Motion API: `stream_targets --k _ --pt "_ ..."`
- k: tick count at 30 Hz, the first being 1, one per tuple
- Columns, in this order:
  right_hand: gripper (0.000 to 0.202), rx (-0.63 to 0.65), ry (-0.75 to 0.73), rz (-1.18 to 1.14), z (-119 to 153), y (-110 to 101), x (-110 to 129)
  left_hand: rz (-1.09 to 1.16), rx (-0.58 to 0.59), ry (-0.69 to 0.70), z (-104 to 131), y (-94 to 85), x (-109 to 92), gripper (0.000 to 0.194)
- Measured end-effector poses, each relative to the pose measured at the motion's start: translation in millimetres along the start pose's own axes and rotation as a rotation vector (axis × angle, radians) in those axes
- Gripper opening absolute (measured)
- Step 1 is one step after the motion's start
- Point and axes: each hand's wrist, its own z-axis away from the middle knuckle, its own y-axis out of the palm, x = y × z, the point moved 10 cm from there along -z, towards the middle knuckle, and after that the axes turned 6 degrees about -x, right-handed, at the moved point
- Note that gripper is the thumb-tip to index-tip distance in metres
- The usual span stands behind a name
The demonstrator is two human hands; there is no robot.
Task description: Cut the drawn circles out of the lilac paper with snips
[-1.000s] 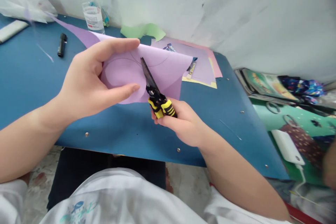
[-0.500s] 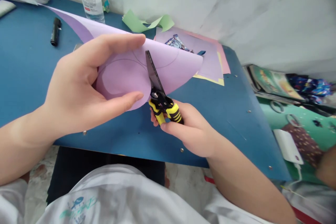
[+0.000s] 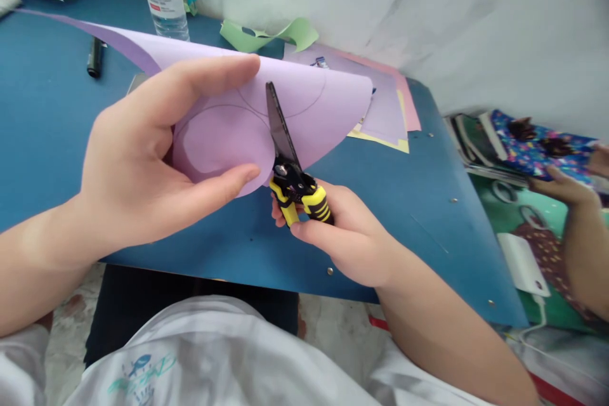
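A large purple paper sheet (image 3: pixel 323 95) with curved lines drawn on it is held curled above the blue table. My left hand (image 3: pixel 143 139) grips it at the left, forefinger along the top and thumb on the rounded lower part. My right hand (image 3: pixel 337 228) is closed on the black and yellow handles of the scissors (image 3: pixel 288 171). The upper blade lies over the paper's face, beside the rounded cut edge; the lower blade is hidden behind the paper.
A water bottle (image 3: pixel 164 0), a green paper strip (image 3: pixel 271 35) and coloured sheets (image 3: pixel 392 108) stand or lie near the wall. A black marker (image 3: pixel 94 57) is at the left. At the right, another person's hands hold a patterned blue item (image 3: pixel 537 146).
The purple sheet's left end has spread further left and its right tip has shifted slightly. Another person's hands have come into view at the right with the patterned item.
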Motion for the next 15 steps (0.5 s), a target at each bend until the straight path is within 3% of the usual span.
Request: stream_targets --k 6,15 --pt "0.012 0.002 0.005 0.021 2.8 -0.9 -1.5 0.009 0.034 -0.054 0.2 1.1 2.5 0.065" --pt "0.011 -0.019 -0.011 0.047 2.6 -2.5 -1.4 0.032 0.015 -0.015 -1.5 0.3 4.0 0.068"
